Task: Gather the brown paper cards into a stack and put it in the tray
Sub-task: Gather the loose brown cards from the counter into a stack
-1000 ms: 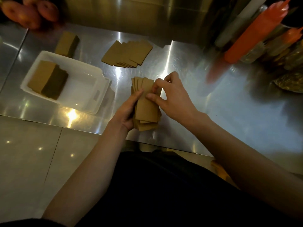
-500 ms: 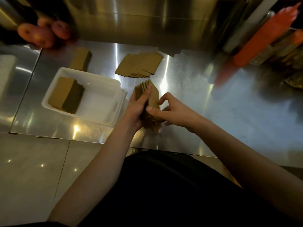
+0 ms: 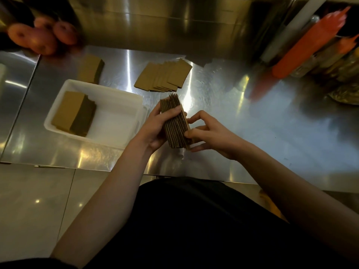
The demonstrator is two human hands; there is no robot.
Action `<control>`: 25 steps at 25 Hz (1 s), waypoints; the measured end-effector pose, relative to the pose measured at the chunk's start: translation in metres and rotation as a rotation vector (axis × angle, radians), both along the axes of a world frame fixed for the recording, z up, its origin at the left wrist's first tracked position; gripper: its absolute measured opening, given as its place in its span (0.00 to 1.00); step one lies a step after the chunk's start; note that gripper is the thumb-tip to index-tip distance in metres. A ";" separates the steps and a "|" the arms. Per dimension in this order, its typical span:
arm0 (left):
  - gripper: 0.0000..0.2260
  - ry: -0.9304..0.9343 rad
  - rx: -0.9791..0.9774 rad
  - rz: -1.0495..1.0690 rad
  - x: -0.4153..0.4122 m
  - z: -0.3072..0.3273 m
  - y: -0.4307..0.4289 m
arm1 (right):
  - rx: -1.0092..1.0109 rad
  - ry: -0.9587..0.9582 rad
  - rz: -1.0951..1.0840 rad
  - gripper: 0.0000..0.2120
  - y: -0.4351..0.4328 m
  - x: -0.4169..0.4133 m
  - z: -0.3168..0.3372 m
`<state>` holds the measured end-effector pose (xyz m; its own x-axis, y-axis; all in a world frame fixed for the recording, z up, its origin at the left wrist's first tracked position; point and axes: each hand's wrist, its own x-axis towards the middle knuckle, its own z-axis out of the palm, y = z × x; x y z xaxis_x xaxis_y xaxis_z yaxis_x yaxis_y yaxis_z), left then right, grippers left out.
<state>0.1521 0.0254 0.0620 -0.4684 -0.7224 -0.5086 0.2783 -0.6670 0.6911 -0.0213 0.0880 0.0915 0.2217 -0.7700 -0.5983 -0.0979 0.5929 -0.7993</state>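
Note:
A bundle of brown paper cards [image 3: 176, 126] stands on edge on the steel counter, edges facing up. My left hand [image 3: 155, 129] grips its left side with fingers over the top. My right hand [image 3: 208, 135] presses against its right side. The white tray [image 3: 120, 107] lies just left of the bundle and holds one squared stack of cards [image 3: 72, 113] in its left half. A fanned row of loose cards [image 3: 164, 75] lies behind the bundle. Another stack [image 3: 90, 68] sits behind the tray.
Orange-red squeeze bottles [image 3: 310, 43] and other containers crowd the back right corner. Reddish round produce [image 3: 40, 36] sits at the back left. The steel counter [image 3: 272, 123] ends at a front edge near my body, with tiled floor to the left.
The bundle went from lying flat under both hands to standing on edge, squeezed between them. The view shifted, so the tray and cards sit lower and further right in frame.

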 end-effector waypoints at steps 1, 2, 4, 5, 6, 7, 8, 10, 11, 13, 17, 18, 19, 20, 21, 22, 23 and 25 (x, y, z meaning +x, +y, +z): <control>0.17 -0.013 0.008 0.032 -0.002 0.000 0.000 | 0.015 -0.005 -0.003 0.19 0.002 -0.001 -0.001; 0.15 -0.024 0.014 0.068 -0.003 -0.001 0.000 | 0.036 -0.017 -0.006 0.20 0.004 -0.001 -0.002; 0.16 -0.046 0.010 0.119 -0.006 -0.004 0.002 | 0.063 -0.042 -0.009 0.23 0.006 -0.002 -0.004; 0.17 -0.056 0.003 0.132 -0.008 -0.006 0.003 | 0.065 -0.047 -0.014 0.24 0.007 -0.002 -0.006; 0.19 -0.059 -0.006 0.140 -0.009 -0.007 0.005 | 0.059 -0.046 -0.019 0.24 0.007 -0.003 -0.006; 0.21 -0.057 -0.015 0.135 -0.009 -0.008 0.007 | 0.048 -0.039 -0.023 0.23 0.007 -0.003 -0.006; 0.23 -0.050 -0.025 0.115 -0.009 -0.009 0.008 | 0.034 -0.028 -0.024 0.22 0.006 -0.004 -0.006; 0.25 -0.027 -0.039 0.059 -0.008 -0.009 0.009 | 0.010 -0.012 -0.016 0.22 0.004 -0.005 -0.005; 0.25 -0.021 -0.049 0.046 -0.008 -0.009 0.009 | 0.005 -0.005 -0.007 0.22 0.003 -0.005 -0.005; 0.27 -0.028 -0.058 0.064 -0.008 -0.011 0.010 | -0.005 0.013 0.014 0.21 0.000 -0.004 -0.004; 0.25 -0.002 -0.004 0.117 -0.007 -0.014 0.007 | -0.031 0.053 0.050 0.21 -0.001 -0.002 -0.004; 0.24 0.004 0.005 0.120 -0.006 -0.014 0.006 | -0.034 0.061 0.053 0.21 -0.001 -0.001 -0.004; 0.22 0.008 0.008 0.122 -0.006 -0.015 0.005 | -0.042 0.076 0.055 0.21 -0.001 -0.001 -0.003; 0.20 0.018 0.010 0.125 -0.006 -0.016 0.004 | -0.051 0.098 0.055 0.22 -0.002 0.000 -0.003; 0.18 0.035 0.009 0.130 -0.007 -0.016 0.003 | -0.057 0.120 0.050 0.23 -0.003 0.001 -0.004; 0.17 0.053 0.008 0.137 -0.009 -0.017 0.002 | -0.052 0.133 0.037 0.25 -0.005 0.002 -0.004; 0.17 0.064 0.003 0.149 -0.011 -0.017 0.001 | -0.039 0.135 0.021 0.26 -0.006 0.002 -0.005; 0.18 0.069 -0.009 0.173 -0.014 -0.018 -0.001 | -0.014 0.128 -0.005 0.29 -0.009 0.004 -0.006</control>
